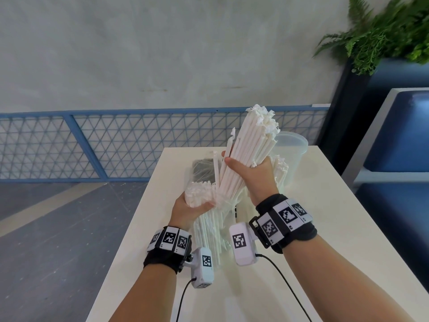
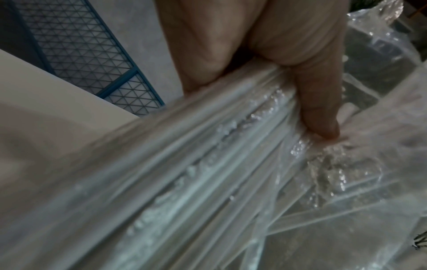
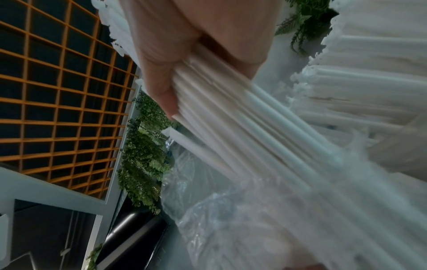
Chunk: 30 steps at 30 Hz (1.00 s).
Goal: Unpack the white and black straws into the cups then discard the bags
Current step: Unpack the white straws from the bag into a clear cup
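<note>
My right hand (image 1: 251, 173) grips a thick bundle of white straws (image 1: 253, 138) and holds it tilted up, its lower ends still inside the clear plastic bag (image 1: 209, 226). My left hand (image 1: 192, 206) grips that bag around the white straws left in it, above the table. In the left wrist view my left hand's thumb (image 2: 318, 109) presses the bag (image 2: 208, 173) against those straws. In the right wrist view my right hand (image 3: 184, 54) is wrapped round the straws (image 3: 254, 127) above the crumpled bag (image 3: 231, 210). A bag of black straws (image 1: 203, 169) lies behind my hands. A clear cup (image 1: 293, 147) stands at the back right.
The white table (image 1: 325, 217) runs away from me, with bare surface on its right side. More white straws (image 1: 281, 169) stand just behind my right hand. A blue mesh railing (image 1: 92, 147) runs along the wall. A fern planter (image 1: 383, 31) and blue seating (image 1: 399, 135) are at the right.
</note>
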Motion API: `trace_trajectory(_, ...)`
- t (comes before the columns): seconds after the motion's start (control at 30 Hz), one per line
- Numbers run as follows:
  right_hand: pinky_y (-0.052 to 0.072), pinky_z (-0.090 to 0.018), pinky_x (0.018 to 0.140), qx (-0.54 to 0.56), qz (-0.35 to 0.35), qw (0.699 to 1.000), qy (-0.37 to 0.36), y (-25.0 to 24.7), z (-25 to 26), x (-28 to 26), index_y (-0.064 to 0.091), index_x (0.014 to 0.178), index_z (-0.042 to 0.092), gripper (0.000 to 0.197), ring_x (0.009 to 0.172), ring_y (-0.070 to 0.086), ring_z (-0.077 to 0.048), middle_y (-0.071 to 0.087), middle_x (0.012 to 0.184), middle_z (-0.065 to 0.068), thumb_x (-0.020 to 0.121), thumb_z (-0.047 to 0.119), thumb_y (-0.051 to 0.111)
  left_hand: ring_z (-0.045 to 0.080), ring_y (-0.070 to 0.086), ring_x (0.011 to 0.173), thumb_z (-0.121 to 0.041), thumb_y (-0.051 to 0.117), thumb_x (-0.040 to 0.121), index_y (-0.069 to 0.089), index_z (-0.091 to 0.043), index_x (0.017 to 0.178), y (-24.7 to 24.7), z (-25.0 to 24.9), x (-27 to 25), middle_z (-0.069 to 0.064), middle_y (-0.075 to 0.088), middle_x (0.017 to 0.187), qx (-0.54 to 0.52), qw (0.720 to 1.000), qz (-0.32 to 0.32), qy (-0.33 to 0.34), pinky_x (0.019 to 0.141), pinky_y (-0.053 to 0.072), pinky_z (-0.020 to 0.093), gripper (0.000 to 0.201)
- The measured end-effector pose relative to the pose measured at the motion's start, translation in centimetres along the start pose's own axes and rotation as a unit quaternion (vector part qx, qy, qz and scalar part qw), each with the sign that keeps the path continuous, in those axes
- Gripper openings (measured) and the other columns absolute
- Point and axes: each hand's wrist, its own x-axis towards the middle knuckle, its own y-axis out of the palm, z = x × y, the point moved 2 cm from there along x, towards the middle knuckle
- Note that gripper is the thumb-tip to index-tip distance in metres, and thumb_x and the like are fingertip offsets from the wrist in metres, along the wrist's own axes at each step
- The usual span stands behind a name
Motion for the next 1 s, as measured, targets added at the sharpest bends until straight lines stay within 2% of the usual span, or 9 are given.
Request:
trace_trajectory(0.17,0.056,-0.039,0.083,0.047,-0.014,0.999,-0.012,-0.2,0.8,0.1,0.065,0.101,0.009,0.029,0.096,0.068,-0.025,0.07,0.102,-0.015,0.074,0.004,0.074,0.004,0.058,0.08,-0.006,0.078,0.071,0.059,-0.01,0.102,-0.4,-0.3,-0.3,-0.006,0.063,0.086,-0.003,1.0,-0.006,0.002,0.054,0.043,0.0,0.037)
trace_trajectory(0.3,0.056,-0.038,0.081,0.057,-0.035,0.998,-0.013,-0.6,1.2,1.1,0.063,0.102,0.003,0.03,0.095,0.067,-0.027,0.068,0.098,-0.015,0.075,0.005,0.073,0.003,0.058,0.082,-0.009,0.078,0.071,0.059,-0.011,0.106,-0.6,-0.4,-0.5,-0.006,0.063,0.089,-0.001,1.0,-0.003,0.011,0.055,0.042,-0.001,0.04)
trace_trajectory(0.37,0.056,-0.04,0.082,0.064,-0.049,0.997,-0.01,-0.6,1.1,1.3,0.06,0.108,-0.002,0.041,0.097,0.066,-0.031,0.067,0.102,-0.019,0.072,0.01,0.076,0.0,0.057,0.081,-0.008,0.077,0.072,0.058,-0.013,0.104,-0.5,-0.5,-0.5,-0.007,0.062,0.088,0.002,1.0,-0.006,0.016,0.054,0.041,-0.002,0.038)
trace_trajectory(0.5,0.056,-0.04,0.082,0.073,-0.064,0.995,-0.017,-0.7,1.2,1.4,0.058,0.111,-0.002,0.06,0.097,0.066,-0.03,0.066,0.106,-0.021,0.061,0.026,0.077,0.009,0.06,0.084,-0.007,0.077,0.072,0.059,-0.012,0.104,-0.6,-0.5,-0.4,-0.007,0.063,0.087,-0.009,1.0,-0.003,0.007,0.054,0.042,0.0,0.037)
trace_trajectory(0.6,0.056,-0.039,0.079,0.106,-0.074,0.991,-0.022,-1.2,1.3,1.7,0.058,0.106,-0.002,0.049,0.096,0.064,-0.032,0.064,0.104,-0.023,0.065,0.019,0.074,0.006,0.058,0.082,-0.008,0.076,0.073,0.058,-0.012,0.103,-0.7,-0.5,-0.5,-0.007,0.062,0.087,-0.005,1.0,-0.004,0.004,0.053,0.042,-0.001,0.035)
trace_trajectory(0.73,0.049,-0.036,0.078,0.116,-0.037,0.993,-0.005,-1.9,1.3,2.4,0.06,0.092,0.012,0.023,0.087,0.06,-0.021,0.062,0.088,-0.004,0.073,0.007,0.07,0.007,0.059,0.081,-0.006,0.076,0.073,0.059,-0.012,0.101,-0.8,-0.6,-0.6,-0.004,0.064,0.088,-0.014,1.0,0.0,-0.001,0.053,0.044,0.001,0.033)
trace_trajectory(0.83,0.047,-0.034,0.08,0.117,-0.011,0.993,0.006,-2.1,1.2,2.7,0.059,0.098,0.016,0.027,0.086,0.058,-0.013,0.058,0.088,0.004,0.077,0.001,0.069,0.002,0.058,0.079,-0.006,0.076,0.073,0.058,-0.017,0.091,-0.8,-0.7,-0.7,-0.007,0.063,0.085,-0.011,1.0,0.003,-0.001,0.052,0.043,0.001,0.027)
trace_trajectory(0.93,0.047,-0.028,0.077,0.109,0.008,0.994,-0.003,-2.1,1.3,2.9,0.057,0.112,0.007,0.04,0.083,0.06,-0.01,0.06,0.089,0.003,0.073,0.002,0.069,0.006,0.06,0.079,-0.006,0.077,0.072,0.057,-0.025,0.085,-0.6,-1.0,-0.9,-0.008,0.064,0.083,-0.005,1.0,0.004,-0.002,0.052,0.044,0.004,0.03)
trace_trajectory(1.0,0.049,-0.026,0.082,0.109,0.021,0.994,-0.004,-1.9,1.5,3.0,0.057,0.114,0.003,0.043,0.091,0.064,-0.011,0.065,0.099,-0.002,0.072,0.001,0.068,0.005,0.06,0.08,-0.008,0.077,0.072,0.057,-0.024,0.086,-0.4,-1.2,-0.9,-0.01,0.063,0.083,0.003,1.0,0.005,-0.006,0.054,0.044,0.006,0.03)
